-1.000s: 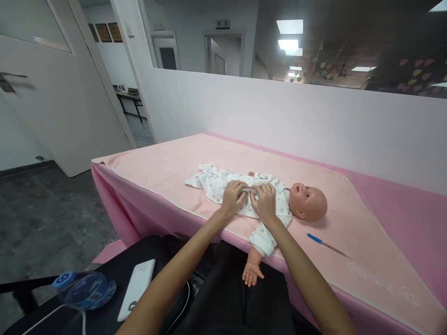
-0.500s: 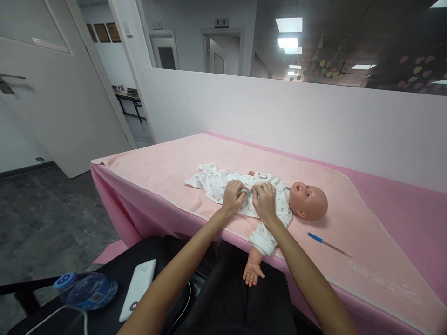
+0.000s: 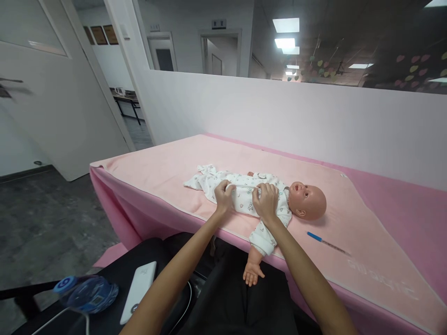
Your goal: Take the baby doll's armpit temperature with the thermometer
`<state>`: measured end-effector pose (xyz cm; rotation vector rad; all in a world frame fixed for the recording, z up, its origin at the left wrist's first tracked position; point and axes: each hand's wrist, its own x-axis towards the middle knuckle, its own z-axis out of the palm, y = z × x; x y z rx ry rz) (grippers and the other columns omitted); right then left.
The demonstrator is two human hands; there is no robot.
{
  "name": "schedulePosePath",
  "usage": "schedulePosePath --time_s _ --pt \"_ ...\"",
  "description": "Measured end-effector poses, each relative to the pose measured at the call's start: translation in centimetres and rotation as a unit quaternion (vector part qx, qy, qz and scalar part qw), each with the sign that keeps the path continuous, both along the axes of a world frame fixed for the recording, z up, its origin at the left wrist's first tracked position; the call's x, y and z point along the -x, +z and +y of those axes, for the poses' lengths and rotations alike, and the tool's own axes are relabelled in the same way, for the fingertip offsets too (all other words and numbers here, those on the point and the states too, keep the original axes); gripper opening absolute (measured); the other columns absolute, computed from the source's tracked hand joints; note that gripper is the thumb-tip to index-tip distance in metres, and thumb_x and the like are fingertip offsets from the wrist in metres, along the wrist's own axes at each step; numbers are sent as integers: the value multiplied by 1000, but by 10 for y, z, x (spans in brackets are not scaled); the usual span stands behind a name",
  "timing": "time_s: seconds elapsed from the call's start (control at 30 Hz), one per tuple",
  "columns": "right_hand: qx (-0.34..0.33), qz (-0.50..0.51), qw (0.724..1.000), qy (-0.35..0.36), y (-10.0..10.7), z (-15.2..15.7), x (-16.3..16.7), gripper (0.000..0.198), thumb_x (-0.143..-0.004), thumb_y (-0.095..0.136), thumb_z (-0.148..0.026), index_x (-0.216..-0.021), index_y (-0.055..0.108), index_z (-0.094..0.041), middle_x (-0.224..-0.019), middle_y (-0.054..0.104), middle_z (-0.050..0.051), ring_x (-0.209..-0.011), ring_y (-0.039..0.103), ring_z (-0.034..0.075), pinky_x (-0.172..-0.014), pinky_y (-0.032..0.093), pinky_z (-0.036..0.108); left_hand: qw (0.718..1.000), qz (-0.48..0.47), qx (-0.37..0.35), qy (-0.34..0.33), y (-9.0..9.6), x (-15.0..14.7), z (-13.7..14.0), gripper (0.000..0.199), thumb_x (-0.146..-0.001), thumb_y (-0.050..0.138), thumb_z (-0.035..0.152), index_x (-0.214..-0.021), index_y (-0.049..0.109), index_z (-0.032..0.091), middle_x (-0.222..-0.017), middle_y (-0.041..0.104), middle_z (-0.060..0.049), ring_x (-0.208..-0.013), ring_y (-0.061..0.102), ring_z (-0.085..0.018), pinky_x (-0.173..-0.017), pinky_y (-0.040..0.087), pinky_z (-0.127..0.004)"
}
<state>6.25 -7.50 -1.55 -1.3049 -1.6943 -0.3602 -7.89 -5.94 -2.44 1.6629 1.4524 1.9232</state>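
A baby doll point(image 3: 307, 201) lies on its back on the pink cloth, its head to the right. It wears a white printed romper point(image 3: 242, 203) whose legs lie flat to the left. My left hand point(image 3: 224, 195) pinches the romper's front edge near the lower belly. Farther up, at the chest, my right hand point(image 3: 266, 200) grips the same edge. Between them the edge is pulled up in a taut line. One doll arm point(image 3: 254, 267) hangs over the table's front edge, below my right wrist.
A blue-capped pen-like stick point(image 3: 326, 242) lies right of the doll on the pink cloth point(image 3: 157, 160). On a black chair at lower left are a water bottle point(image 3: 91, 294) and a white power bank point(image 3: 138, 291) with a cable. A white partition point(image 3: 279, 116) stands behind the table.
My left hand has moved left along the romper, away from my right hand, and the edge between them is now stretched. The right hand has stayed nearly in place.
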Motion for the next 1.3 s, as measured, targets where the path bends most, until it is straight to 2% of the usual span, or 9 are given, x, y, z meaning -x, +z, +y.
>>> schedulePosePath --time_s 0.1,0.17,0.27,0.37,0.63,0.77,1.0,1.17,1.3 --pt "-6 -3 1000 -7 -1 1 0 14 -82 43 -22 -72 52 -20 -69 53 3 -74 45 19 -73 30 33 996 38 -44 63 2 -1 -2 5 -72 43 21 -69 39 21 -69 47 0 -69 47 -15 -62 40 -28" --pt "-12 -3 1000 -7 -1 2 -1 15 -83 41 -21 -72 52 -20 -69 53 3 -73 45 19 -72 30 33 988 102 -80 81 4 -3 -6 6 -74 46 21 -80 46 21 -81 53 -3 -81 50 -18 -73 40 -32" --pt "-8 -13 1000 -10 -1 1 -1 18 -84 40 -20 -71 52 -20 -68 53 3 -72 45 19 -71 30 32 972 207 -98 45 5 -8 -11 8 -81 45 24 -83 52 21 -82 59 -3 -84 52 -19 -81 36 -36" --pt "-5 -21 1000 -13 -1 1 -2 19 -85 40 -20 -70 52 -20 -68 53 3 -71 45 18 -71 29 32 962 257 -91 10 5 -12 -13 15 -86 43 27 -83 56 22 -82 62 -2 -84 53 -18 -81 34 -35" --pt "-6 -42 999 -25 -4 3 -2 17 -85 42 -21 -75 55 -20 -72 53 4 -73 44 19 -71 29 32 942 328 -60 -33 5 -13 -12 16 -85 47 29 -83 62 24 -86 63 0 -85 51 -17 -81 32 -34" --pt "5 -21 998 -52 -4 4 -4 13 -84 43 -20 -83 56 -19 -80 53 5 -77 44 20 -71 29 32 940 336 -54 -32 4 -15 -10 13 -83 50 26 -82 62 24 -88 64 1 -87 52 -17 -81 32 -34" --pt "70 -7 995 -74 -2 6 -12 27 -90 34 -28 -82 58 -19 -81 53 4 -79 44 18 -70 29 29 935 353 -43 -15 1 -16 -10 15 -82 49 27 -88 62 23 -92 64 -1 -89 53 -17 -82 32 -34" --pt "75 -26 994 -71 -4 4 -15 27 -90 35 -26 -84 60 -19 -84 56 6 -82 44 19 -73 30 30 922 380 -69 -40 1 -16 -11 15 -82 48 24 -87 63 26 -102 61 0 -96 51 -16 -91 29 -35" --pt "74 -38 995 -46 -3 5 -15 26 -89 36 -24 -83 61 -19 -86 57 6 -83 45 20 -75 33 32 919 387 -59 -40 1 -16 -10 13 -80 52 26 -85 63 27 -109 59 1 -104 47 -18 -97 24 -38"
